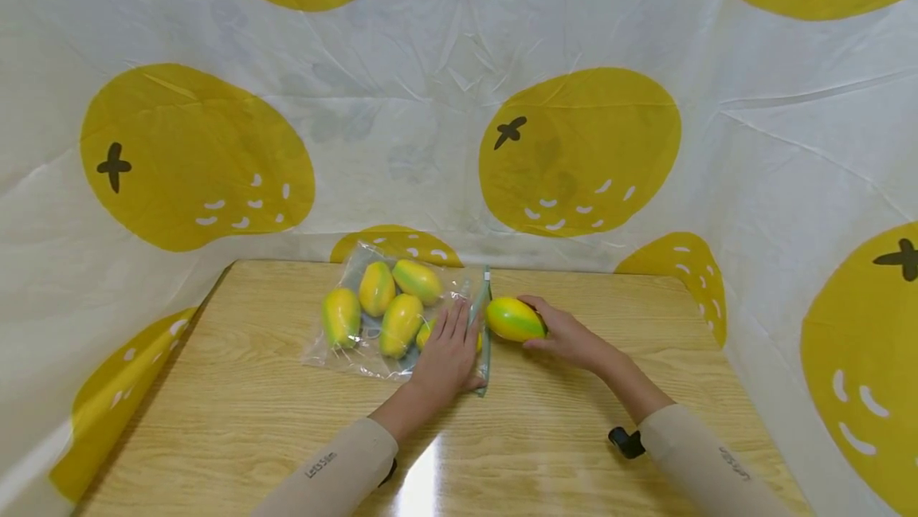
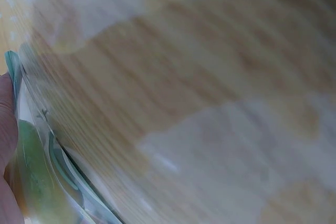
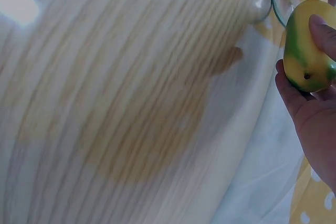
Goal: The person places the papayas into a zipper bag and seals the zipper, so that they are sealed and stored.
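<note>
A clear zip bag [image 1: 369,366] lies on its side on the table, several yellow-green mangoes [image 1: 402,326] inside. Its green-edged mouth [image 1: 485,350] faces right. My left hand [image 1: 443,359] rests flat over the bag's mouth end, fingers straight, partly covering a mango inside. Just right of the mouth, my right hand [image 1: 570,338] grips another mango [image 1: 512,319] between thumb and fingers. That mango shows a dark dot at one end in the right wrist view. In the left wrist view, the bag's mouth edges stand apart beside a mango [image 2: 39,177].
The wood-grain table [image 1: 588,429] runs back to a white cloth [image 1: 402,158] printed with big yellow fruit, which also hangs at both sides. Black wrist devices, such as the right one [image 1: 626,442], sit at the sleeve cuffs.
</note>
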Motion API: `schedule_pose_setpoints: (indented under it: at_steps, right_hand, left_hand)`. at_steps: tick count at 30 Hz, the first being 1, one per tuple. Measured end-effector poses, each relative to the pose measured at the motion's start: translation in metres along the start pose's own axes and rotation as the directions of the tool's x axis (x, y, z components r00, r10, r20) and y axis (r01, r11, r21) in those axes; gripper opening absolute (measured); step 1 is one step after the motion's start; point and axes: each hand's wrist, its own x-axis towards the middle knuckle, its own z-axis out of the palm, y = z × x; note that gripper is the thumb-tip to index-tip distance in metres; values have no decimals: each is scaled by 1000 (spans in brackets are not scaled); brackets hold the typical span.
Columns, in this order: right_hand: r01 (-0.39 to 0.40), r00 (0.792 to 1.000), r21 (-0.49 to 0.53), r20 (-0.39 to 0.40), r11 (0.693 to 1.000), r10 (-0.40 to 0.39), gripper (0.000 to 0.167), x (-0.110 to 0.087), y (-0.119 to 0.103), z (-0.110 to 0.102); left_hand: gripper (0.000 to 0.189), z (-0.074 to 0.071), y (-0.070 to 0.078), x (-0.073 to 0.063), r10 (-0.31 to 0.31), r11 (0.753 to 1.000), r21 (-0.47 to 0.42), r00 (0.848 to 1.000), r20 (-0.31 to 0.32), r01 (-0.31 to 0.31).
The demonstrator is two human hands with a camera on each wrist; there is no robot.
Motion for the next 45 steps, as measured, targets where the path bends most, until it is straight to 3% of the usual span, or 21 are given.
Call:
schedule_pose_setpoints:
  at_steps: [15,28,35,45]
  right_hand:
    - [59,998,-14,21,998,-59,77,9,-8,13]
    - [90,990,22,105,996,-92,79,18,-20,29]
    - [86,994,-16,71,996,-84,76,16,-18,32]
    - [9,1000,-7,15,1000,-9,67,18,-16,31]
  left_hand:
    - [131,2,-3,1,10,1000,16,1000,12,-10]
    - [129,4,-5,0,4,1000,-12,1000,-7,-4]
    - [130,4,-4,-1,2,999,-42,1000,-10,-2]
    - [132,3,-2,-2,3,999,-33,1000,-9,-3]
